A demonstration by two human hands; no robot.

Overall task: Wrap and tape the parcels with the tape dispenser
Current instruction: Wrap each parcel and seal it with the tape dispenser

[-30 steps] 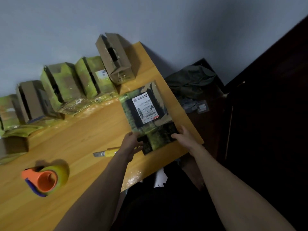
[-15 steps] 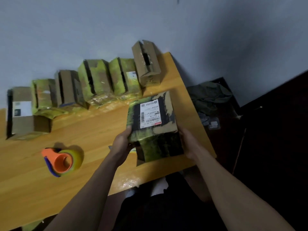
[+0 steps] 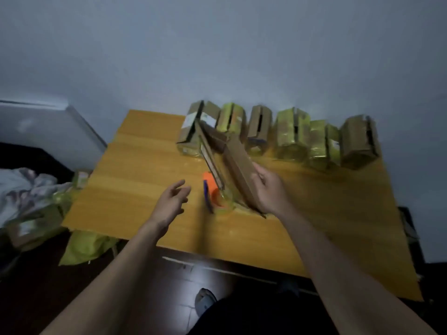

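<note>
Where the yellow wooden desk (image 3: 135, 180) meets the grey wall (image 3: 217, 44), a row of parcels (image 3: 292, 134) stands side by side along the back edge. Some are wrapped in shiny yellow-green tape and some are plain brown cardboard. On the left of the desk there is a bed (image 3: 21, 189) with a crumpled blanket, and a few yellow bags (image 3: 82, 247) lie on the dark floor (image 3: 169, 298) beside it.

Near the middle of the desk, the right hand (image 3: 268, 192) holds a flat brown cardboard parcel (image 3: 239, 163). Its fingers (image 3: 260, 176) are curled round the parcel's near end, and the parcel tilts up and away toward the row at the back. The picture is blurry here, so I cannot tell if the low corner touches the desk.

The orange tape dispenser (image 3: 214, 193) with its roll of tape sits on the desk just to the left of that parcel and partly behind it. The left hand (image 3: 170, 201) floats above the desk just beside the dispenser. Its fingers are loose and spread, and they hold nothing.
</note>
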